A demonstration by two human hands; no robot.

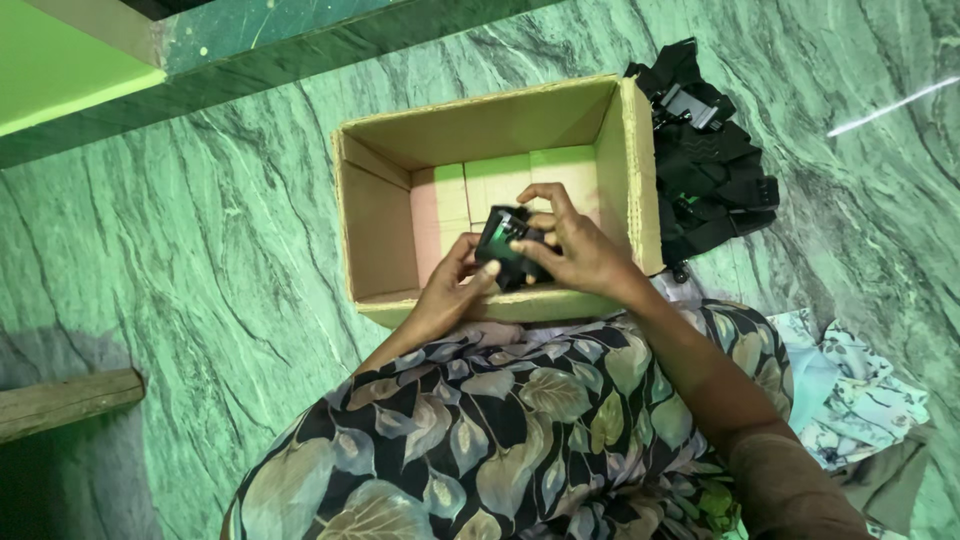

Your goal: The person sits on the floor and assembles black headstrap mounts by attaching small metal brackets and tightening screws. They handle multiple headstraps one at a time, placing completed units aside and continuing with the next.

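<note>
Head view, looking down at a seated person's lap and a green marbled floor (pixel 200 250). Both hands meet over the near edge of an open cardboard box (pixel 380 230). The left hand (pixel 448 290) cups a small black device (pixel 507 250) from below and the side, fingers curled against it. The right hand (pixel 575 250) closes over the same device from the right, fingertips pressing its top. The device is held just above the box's near wall, not yet set down inside.

Inside the box, a row of pale blocks (pixel 500 180), pinkish and light green, lines the far end; the near part of the box floor looks bare, so packing seems only partly done, as far as can be judged. To the right of the box, touching its wall, lies a heap of black straps and gear (pixel 710 170). Patterned cloth (pixel 860 400) lies at the person's right. A wooden plank (pixel 60 400) rests at far left.
</note>
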